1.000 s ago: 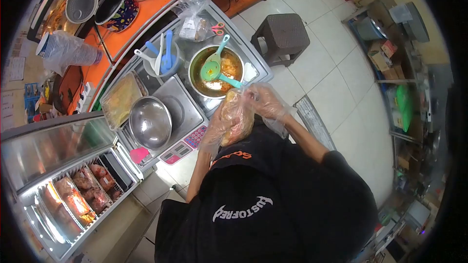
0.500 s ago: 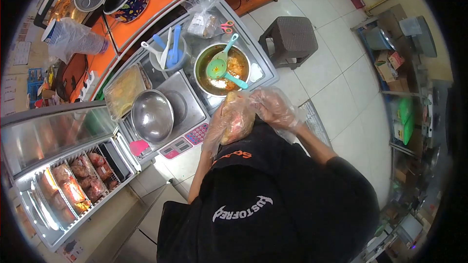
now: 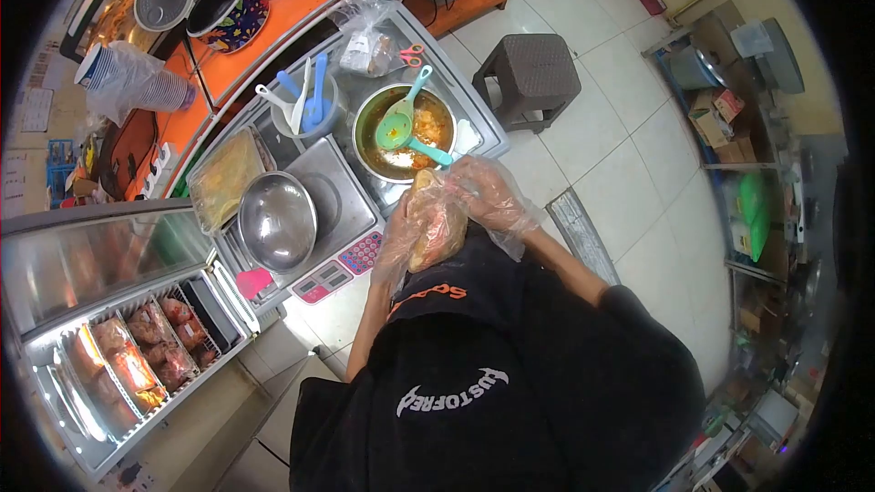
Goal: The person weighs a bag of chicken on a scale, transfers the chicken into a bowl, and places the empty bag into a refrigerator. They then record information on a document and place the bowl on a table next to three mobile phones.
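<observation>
A clear plastic bag of reddish and yellowish food [image 3: 436, 230] is held close to my body, just below the steel pot. My left hand [image 3: 399, 239], in a thin clear glove, is wrapped round the bag's left side. Gloved the same way, my right hand [image 3: 488, 196] pinches the bag's upper right edge with bent fingers. The steel pot [image 3: 358, 141] contains brownish liquid and food, with a green slotted spoon [image 3: 395, 130] and a turquoise-handled utensil [image 3: 430, 151] resting in it.
A steel bowl [image 3: 277, 220] sits on a pink-and-white scale [image 3: 337, 275]. Nearby are a tub of utensils [image 3: 314, 117], a flat wrapped package [image 3: 228, 178] and scissors [image 3: 413, 56]. An open freezer [image 3: 118, 251] holds bagged meat at lower left; a brown stool [image 3: 538, 68] stands right.
My right hand has shifted slightly left and closer in at the bag's top. The bag stays in both hands. The whole view has shifted a little.
</observation>
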### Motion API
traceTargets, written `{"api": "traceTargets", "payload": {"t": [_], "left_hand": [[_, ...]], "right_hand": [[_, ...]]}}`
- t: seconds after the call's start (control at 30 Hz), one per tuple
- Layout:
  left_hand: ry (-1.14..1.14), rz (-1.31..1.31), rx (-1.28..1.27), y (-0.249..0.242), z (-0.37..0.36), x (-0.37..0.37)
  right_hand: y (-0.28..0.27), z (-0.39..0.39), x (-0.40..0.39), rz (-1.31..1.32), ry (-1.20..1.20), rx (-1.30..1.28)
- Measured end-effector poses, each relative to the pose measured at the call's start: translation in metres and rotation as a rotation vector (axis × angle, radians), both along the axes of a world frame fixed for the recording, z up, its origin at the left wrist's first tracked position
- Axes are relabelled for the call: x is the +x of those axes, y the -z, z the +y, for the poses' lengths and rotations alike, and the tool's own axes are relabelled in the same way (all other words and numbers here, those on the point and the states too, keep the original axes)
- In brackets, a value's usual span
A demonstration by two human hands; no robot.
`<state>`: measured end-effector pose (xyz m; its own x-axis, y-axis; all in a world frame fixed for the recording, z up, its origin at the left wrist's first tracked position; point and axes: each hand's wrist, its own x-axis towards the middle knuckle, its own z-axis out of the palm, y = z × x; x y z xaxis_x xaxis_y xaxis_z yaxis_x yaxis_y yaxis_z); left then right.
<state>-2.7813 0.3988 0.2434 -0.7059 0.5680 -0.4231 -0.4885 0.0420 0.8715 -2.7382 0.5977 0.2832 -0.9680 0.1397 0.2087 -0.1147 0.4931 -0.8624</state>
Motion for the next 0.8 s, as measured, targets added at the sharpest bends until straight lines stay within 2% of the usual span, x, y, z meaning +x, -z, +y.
{"api": "traceTargets", "payload": {"t": [0.13,0.2,0.3,0.33,0.37,0.43,0.47,0.53,0.57,0.63,0.67,0.7,0.73,0.77,0.8], "left_hand": [[0.001,-0.049,-0.025,-0.029,0.001,0.004],[-0.005,-0.020,0.044,-0.026,-0.002,0.011],[0.020,0.030,0.089,-0.024,-0.004,0.015],[0.058,0.051,0.063,-0.023,-0.004,0.016],[0.057,0.052,0.065,-0.025,-0.003,0.014],[0.083,0.000,0.016,-0.026,0.000,0.013],[0.079,-0.001,0.030,-0.018,0.000,0.014],[0.060,0.037,-0.024,0.006,-0.002,0.013],[0.052,0.034,-0.019,0.000,0.002,0.014],[0.181,0.024,0.013,-0.023,0.012,0.010],[0.180,0.018,0.012,-0.029,0.013,0.008],[0.264,0.035,-0.087,-0.033,0.014,0.007],[0.349,0.053,-0.180,-0.034,0.017,0.006],[0.353,0.045,-0.175,-0.032,0.018,0.007],[0.372,0.074,-0.166,-0.030,0.018,0.006]], "right_hand": [[0.002,0.008,0.013,-0.061,-0.108,0.052],[-0.015,0.012,0.015,-0.438,-0.148,-0.507],[-0.039,0.026,0.015,-0.571,-0.260,-0.587],[-0.033,0.035,0.015,-0.509,-0.367,-0.202],[-0.038,0.032,0.017,-0.509,-0.367,-0.199],[-0.049,0.022,0.026,-0.240,-0.454,-0.086],[-0.053,0.019,0.027,-0.245,-0.457,-0.072],[-0.058,0.010,0.026,-0.556,-0.335,0.135],[-0.051,0.004,0.032,-0.559,-0.342,0.141],[-0.026,-0.004,0.042,-0.437,-0.129,0.108],[-0.031,-0.005,0.044,-0.480,-0.092,0.125],[-0.045,-0.006,0.045,-0.488,-0.089,0.121],[-0.062,-0.004,0.043,-0.666,-0.120,0.154],[-0.070,0.000,0.042,-0.846,-0.150,0.187],[-0.063,0.007,0.045,-0.853,-0.148,0.189]]}}
